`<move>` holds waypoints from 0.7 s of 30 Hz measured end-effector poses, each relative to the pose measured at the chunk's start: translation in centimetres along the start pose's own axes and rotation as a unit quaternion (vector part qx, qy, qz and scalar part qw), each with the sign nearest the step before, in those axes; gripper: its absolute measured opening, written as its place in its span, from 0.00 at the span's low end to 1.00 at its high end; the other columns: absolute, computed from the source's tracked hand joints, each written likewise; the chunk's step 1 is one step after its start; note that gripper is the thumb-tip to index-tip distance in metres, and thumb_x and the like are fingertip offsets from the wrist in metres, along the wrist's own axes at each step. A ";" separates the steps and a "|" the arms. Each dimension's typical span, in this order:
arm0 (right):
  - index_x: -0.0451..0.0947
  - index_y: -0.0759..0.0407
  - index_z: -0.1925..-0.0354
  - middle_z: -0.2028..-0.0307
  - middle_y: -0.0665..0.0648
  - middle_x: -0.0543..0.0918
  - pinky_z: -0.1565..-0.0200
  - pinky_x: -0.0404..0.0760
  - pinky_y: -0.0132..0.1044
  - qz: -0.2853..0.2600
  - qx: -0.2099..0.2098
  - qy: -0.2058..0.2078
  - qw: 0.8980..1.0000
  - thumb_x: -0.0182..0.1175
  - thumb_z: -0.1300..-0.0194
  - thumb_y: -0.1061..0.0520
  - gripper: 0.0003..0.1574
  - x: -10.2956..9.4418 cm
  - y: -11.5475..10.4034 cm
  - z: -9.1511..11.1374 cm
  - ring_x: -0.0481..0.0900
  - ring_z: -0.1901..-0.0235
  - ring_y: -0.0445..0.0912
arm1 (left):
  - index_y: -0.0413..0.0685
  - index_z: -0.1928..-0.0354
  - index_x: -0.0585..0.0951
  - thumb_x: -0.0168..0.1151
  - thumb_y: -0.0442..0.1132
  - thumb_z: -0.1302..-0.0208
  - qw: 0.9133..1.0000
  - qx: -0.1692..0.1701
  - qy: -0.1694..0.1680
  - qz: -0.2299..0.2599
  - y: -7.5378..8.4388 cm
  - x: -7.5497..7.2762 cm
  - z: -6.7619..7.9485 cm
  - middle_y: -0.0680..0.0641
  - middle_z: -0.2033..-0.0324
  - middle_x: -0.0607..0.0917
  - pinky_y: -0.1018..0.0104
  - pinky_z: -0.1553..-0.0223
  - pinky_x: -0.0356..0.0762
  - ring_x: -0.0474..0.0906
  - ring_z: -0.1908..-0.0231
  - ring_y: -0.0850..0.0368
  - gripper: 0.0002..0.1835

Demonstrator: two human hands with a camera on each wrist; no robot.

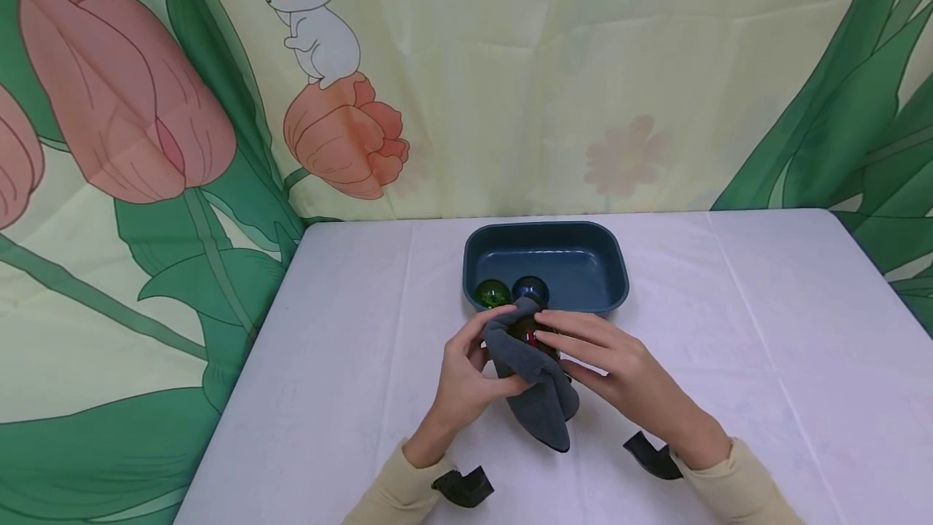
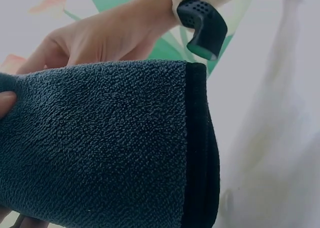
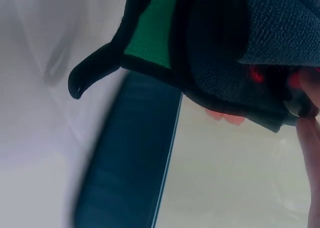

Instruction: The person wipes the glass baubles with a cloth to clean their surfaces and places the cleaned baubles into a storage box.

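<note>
A dark grey-blue towelling cloth point(image 1: 535, 383) is bunched in my left hand point(image 1: 466, 379), with the thumb on the near side and fingers behind. Cupped in its folds lies a dark red glass ball point(image 1: 526, 333), mostly covered. My right hand point(image 1: 619, 363) holds the ball from the right, its fingertips on the top and the thumb lower down. A loose end of the cloth hangs toward me. In the left wrist view the cloth point(image 2: 100, 143) fills much of the picture and shows a black edging. Red glints show beside the right fingers point(image 3: 310, 95) in the right wrist view.
Just beyond the hands stands a dark blue rectangular tub point(image 1: 583, 266). A green glass ball point(image 1: 492, 292) and a blue glass ball point(image 1: 530, 288) sit at its near left. White cloth covers the table point(image 1: 350, 347), and a printed curtain point(image 1: 496, 104) hangs behind it.
</note>
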State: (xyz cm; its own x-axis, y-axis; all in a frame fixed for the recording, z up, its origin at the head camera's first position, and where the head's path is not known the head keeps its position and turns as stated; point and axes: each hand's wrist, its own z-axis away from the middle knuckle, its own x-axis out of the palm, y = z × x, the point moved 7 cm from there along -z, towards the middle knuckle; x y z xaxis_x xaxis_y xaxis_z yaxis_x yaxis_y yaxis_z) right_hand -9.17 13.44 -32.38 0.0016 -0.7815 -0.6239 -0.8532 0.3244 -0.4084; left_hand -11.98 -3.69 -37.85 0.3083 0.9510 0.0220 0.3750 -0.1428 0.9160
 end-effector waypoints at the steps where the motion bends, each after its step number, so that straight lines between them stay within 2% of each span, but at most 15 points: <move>1: 0.79 0.59 0.40 0.39 0.59 0.79 0.38 0.71 0.25 0.004 -0.006 0.004 1.000 0.50 0.25 0.46 0.26 0.0 -0.1 0.0 0.75 0.39 0.47 | 0.35 0.36 0.72 0.73 0.23 0.52 1.000 0.001 -0.001 0.001 0.0 0.0 0.0 0.33 0.41 0.76 0.61 0.43 0.79 0.78 0.43 0.54 0.37; 9: 0.80 0.62 0.41 0.42 0.59 0.81 0.40 0.73 0.25 0.010 -0.002 0.024 1.000 0.52 0.27 0.46 0.27 0.0 0.0 0.1 0.78 0.42 0.46 | 0.37 0.36 0.72 0.75 0.31 0.47 1.000 0.002 -0.008 0.005 -0.1 0.1 0.1 0.34 0.40 0.76 0.61 0.42 0.79 0.78 0.42 0.53 0.36; 12: 0.78 0.62 0.40 0.43 0.60 0.82 0.43 0.75 0.25 -0.013 0.039 0.026 0.999 0.58 0.31 0.48 0.28 -0.2 0.3 0.3 0.80 0.43 0.44 | 0.38 0.35 0.71 0.75 0.34 0.45 1.000 0.008 -0.017 0.012 -0.1 0.2 0.2 0.34 0.39 0.75 0.60 0.40 0.77 0.77 0.41 0.53 0.36; 14: 0.78 0.63 0.40 0.44 0.61 0.83 0.47 0.79 0.26 -0.048 0.083 0.029 0.995 0.65 0.36 0.54 0.28 -0.2 0.8 0.4 0.82 0.46 0.42 | 0.37 0.34 0.70 0.75 0.35 0.45 1.000 0.014 -0.023 0.015 0.0 0.3 0.1 0.34 0.38 0.74 0.59 0.39 0.75 0.76 0.40 0.53 0.37; 17: 0.78 0.62 0.39 0.45 0.61 0.83 0.52 0.83 0.30 -0.107 0.146 0.029 0.983 0.72 0.47 0.67 0.35 0.0 1.6 0.8 0.83 0.48 0.39 | 0.35 0.35 0.70 0.74 0.33 0.45 0.999 0.027 -0.025 0.015 0.1 0.3 0.1 0.33 0.38 0.74 0.58 0.38 0.73 0.75 0.39 0.52 0.36; 19: 0.78 0.61 0.40 0.44 0.60 0.83 0.54 0.84 0.32 -0.122 0.166 0.026 0.978 0.73 0.52 0.72 0.39 0.1 1.9 0.9 0.83 0.49 0.38 | 0.35 0.35 0.70 0.74 0.32 0.45 0.999 0.031 -0.023 0.014 0.1 0.3 0.1 0.32 0.39 0.74 0.58 0.38 0.73 0.75 0.39 0.52 0.36; 21: 0.78 0.61 0.39 0.44 0.60 0.83 0.53 0.84 0.33 -0.121 0.169 0.020 0.978 0.73 0.52 0.74 0.40 0.2 1.9 0.9 0.83 0.48 0.39 | 0.34 0.35 0.70 0.74 0.31 0.46 0.999 0.031 -0.019 0.015 0.1 0.3 0.1 0.32 0.39 0.74 0.59 0.38 0.73 0.76 0.39 0.52 0.36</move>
State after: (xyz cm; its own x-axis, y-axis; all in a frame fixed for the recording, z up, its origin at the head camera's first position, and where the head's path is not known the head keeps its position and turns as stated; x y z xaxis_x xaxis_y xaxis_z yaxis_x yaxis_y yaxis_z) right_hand -10.35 14.40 -33.86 0.1551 -0.8752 -0.4581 -0.6097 0.2801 -0.7415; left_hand -11.78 -3.49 -37.79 0.3525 0.9353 0.0325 0.4188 -0.1887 0.8882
